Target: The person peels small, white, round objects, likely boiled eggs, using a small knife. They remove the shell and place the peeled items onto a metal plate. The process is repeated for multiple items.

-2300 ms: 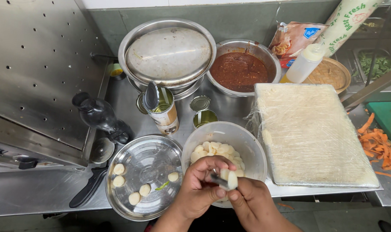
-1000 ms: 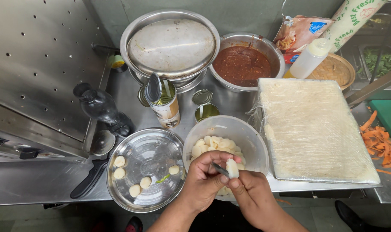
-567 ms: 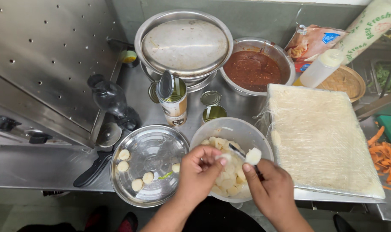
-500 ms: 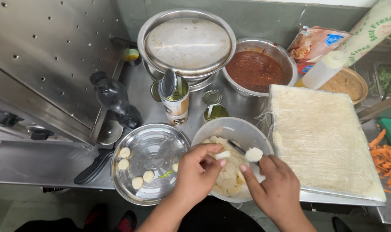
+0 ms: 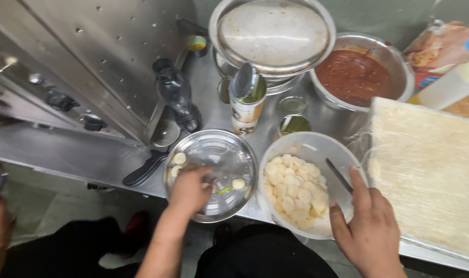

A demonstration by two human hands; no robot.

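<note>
The left hand (image 5: 189,189), fingers curled, has been moved from the plastic bowl (image 5: 342,154) of white pieces into the steel plate (image 5: 229,149) near the bench's front edge, while the small knife (image 5: 339,175) is gripped by the right hand (image 5: 369,226).

We have just one view, from a camera on the head. We look straight down, from close up, at a metal counter (image 5: 90,154) that fills most of the frame.
</note>
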